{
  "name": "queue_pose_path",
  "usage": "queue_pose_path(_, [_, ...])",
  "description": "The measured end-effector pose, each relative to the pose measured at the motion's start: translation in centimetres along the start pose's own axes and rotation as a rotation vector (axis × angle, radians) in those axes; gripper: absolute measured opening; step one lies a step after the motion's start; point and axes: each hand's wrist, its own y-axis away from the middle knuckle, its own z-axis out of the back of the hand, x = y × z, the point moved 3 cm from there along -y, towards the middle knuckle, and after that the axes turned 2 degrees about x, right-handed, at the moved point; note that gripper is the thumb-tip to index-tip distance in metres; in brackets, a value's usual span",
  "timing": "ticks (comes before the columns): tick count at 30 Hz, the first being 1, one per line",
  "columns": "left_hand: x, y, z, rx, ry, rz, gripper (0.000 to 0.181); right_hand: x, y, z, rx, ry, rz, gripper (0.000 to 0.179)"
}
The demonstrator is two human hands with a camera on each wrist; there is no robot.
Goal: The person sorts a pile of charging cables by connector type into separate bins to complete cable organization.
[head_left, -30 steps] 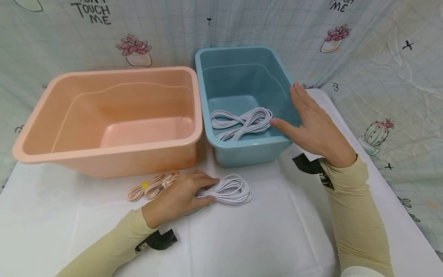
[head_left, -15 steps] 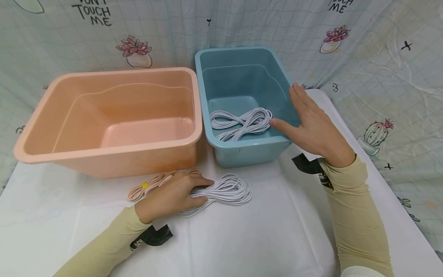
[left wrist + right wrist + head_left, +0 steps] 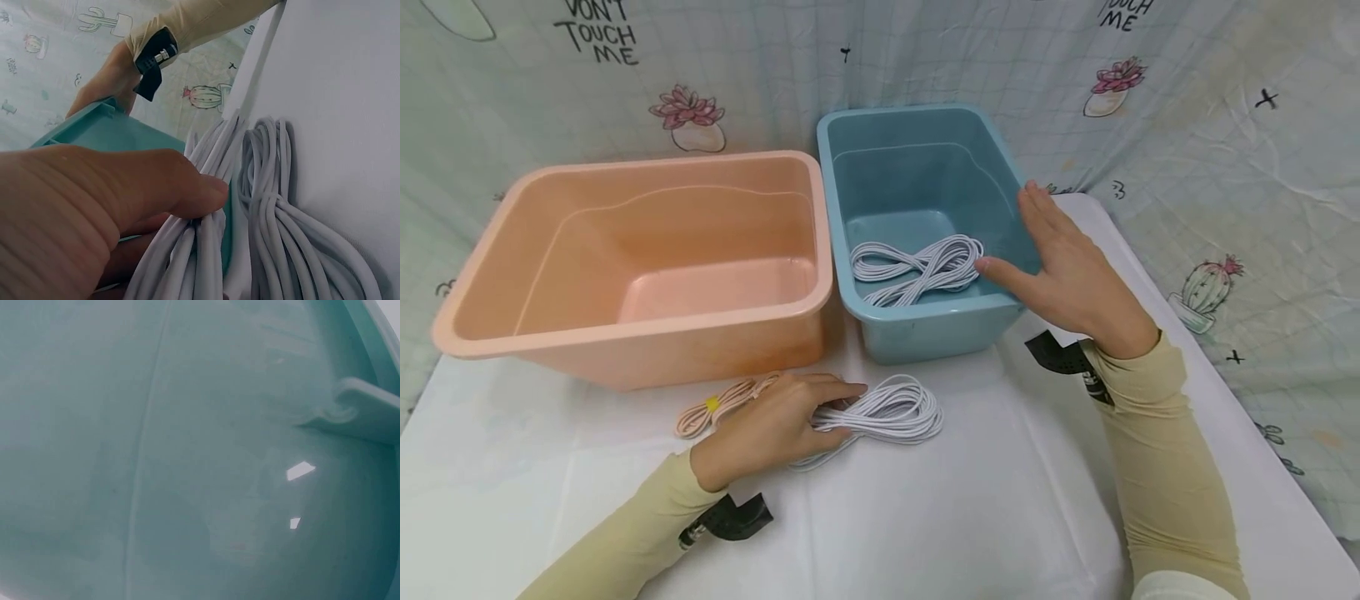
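Note:
My left hand (image 3: 767,433) lies over the left part of a white cable bundle (image 3: 902,412) on the table. In the left wrist view, my thumb (image 3: 181,187) pinches a sheaf of white cable strands (image 3: 200,256), with more white coils (image 3: 269,212) right beside it on the cloth. A peach cable bundle (image 3: 730,404) with a yellow tie is partly hidden behind that hand. My right hand (image 3: 1075,283) rests at the right rim of the blue bin (image 3: 940,333), fingers straight and thumb over the inside. Inside the bin lies another coiled white cable (image 3: 925,267).
To the left of the blue bin stands a wider peach bin (image 3: 647,358), their sides close together. Behind both hangs a printed curtain (image 3: 767,75), which also runs along the right side. White cloth (image 3: 940,525) covers the table. The blue wall (image 3: 187,456) fills the right wrist view.
My left hand has shifted a little left along the white cable bundle, uncovering more of its near strands. My right hand stays at the blue bin's rim. The head view has tilted slightly.

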Motion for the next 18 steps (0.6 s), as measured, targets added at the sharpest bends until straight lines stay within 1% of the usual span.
queue_pose_path(5, [-0.6,0.0,0.4,-0.034,0.005,-0.028,0.049,0.0,0.1,0.0,0.004,0.003,0.014,0.097])
queue_pose_path(10, [-1.4,0.2,1.3,-0.07,0.015,-0.037,0.049,-0.1,0.1,0.1,0.004,0.004,0.012,0.097])
queue_pose_path(18, [-2.2,0.7,3.0,-0.154,0.05,-0.01,0.051,-0.1,0.0,0.0,0.01,-0.002,0.004,0.098])
